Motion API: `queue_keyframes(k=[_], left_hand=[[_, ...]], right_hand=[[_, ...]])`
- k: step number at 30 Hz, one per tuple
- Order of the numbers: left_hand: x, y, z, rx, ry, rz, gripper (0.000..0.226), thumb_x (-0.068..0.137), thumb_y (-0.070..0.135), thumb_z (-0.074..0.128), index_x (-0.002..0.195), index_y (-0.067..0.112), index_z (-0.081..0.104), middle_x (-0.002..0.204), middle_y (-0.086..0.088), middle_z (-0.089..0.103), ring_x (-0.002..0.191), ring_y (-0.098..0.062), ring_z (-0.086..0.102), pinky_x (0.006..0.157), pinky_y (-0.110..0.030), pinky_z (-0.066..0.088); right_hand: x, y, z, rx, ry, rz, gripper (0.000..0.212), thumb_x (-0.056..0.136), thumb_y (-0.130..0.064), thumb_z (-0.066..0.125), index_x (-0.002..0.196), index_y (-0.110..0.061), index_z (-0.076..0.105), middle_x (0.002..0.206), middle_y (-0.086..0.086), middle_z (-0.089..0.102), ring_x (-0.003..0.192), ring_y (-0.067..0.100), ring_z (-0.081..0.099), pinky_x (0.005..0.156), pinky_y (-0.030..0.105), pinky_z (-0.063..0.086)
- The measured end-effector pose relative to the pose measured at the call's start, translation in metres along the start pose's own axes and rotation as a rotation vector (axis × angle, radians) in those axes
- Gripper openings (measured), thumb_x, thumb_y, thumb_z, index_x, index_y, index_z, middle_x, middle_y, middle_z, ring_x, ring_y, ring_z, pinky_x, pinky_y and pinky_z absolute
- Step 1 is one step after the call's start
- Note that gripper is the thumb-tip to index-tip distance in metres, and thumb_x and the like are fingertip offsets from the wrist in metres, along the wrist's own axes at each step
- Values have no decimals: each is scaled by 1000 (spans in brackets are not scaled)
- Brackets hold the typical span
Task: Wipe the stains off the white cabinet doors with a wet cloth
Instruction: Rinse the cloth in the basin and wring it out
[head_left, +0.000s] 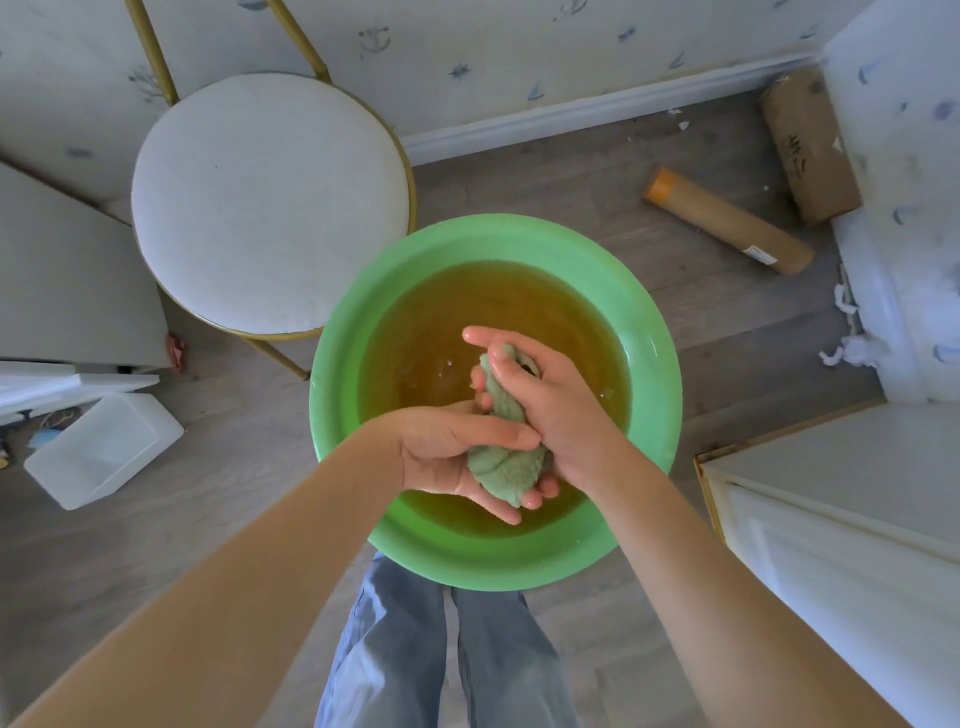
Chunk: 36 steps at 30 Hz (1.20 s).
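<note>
Both bare forearms reached from the near edge toward the middle, above the blue trousers (441, 654) of the person. Between the hands was the green cloth (506, 457), twisted into a thick roll and held just above the brownish water in the green basin (644, 332). The left hand (447, 457) gripped the near, lower part of the cloth, with the thumb lying across it and the fingers curled under it. The right hand (540, 395) gripped the far, upper part, its fingers closed around the roll, and both hands looked wet. The basin stood on the grey wooden floor (675, 249), directly in front of the person's legs. To the far left of the basin stood a round white stool (265, 202) with thin golden legs, close to the basin rim. On the near right was a white cabinet (841, 530) with a panelled door, well apart from the cloth. On the left lay a clear plastic box (98, 452). On the far right floor lay a brown cardboard tube (727, 223) and a brown paper package (810, 145), near the patterned wall.
</note>
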<state>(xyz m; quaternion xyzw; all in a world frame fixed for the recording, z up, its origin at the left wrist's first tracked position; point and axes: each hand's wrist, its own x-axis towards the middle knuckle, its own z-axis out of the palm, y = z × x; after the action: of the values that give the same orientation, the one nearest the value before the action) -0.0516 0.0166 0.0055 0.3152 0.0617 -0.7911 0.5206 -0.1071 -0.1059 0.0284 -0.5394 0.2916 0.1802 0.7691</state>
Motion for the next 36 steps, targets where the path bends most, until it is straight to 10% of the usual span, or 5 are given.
queue_keyframes(k=[9,21,29,36], left_hand=[[12,0,10,304,246,-155,13,84,-7,59,91,4,57,61,-4,48,51,-10,39,42,-14,34],[38,-18,22,717,675,-74,34,89,2,52,70,24,34,61,8,34,49,-6,32,44,-16,30],[39,-30,31,914,810,63,26,92,2,45,117,-1,54,109,-16,60,71,-8,40,69,-16,40],[45,-41,31,939,910,-144,27,89,7,42,68,23,44,69,4,49,59,-11,43,54,-23,40]], right_hand=[[12,6,13,-253,154,-36,50,100,-39,36,57,-13,36,47,-6,34,46,10,34,52,22,34],[21,19,21,-387,484,65,40,94,-19,42,56,-7,41,49,4,28,57,21,32,58,31,32],[20,28,21,-454,599,96,52,97,-12,39,46,-15,30,43,-3,29,31,7,30,35,13,26],[17,39,21,-472,666,203,48,98,-14,37,50,-14,36,49,-1,37,44,7,35,43,17,27]])
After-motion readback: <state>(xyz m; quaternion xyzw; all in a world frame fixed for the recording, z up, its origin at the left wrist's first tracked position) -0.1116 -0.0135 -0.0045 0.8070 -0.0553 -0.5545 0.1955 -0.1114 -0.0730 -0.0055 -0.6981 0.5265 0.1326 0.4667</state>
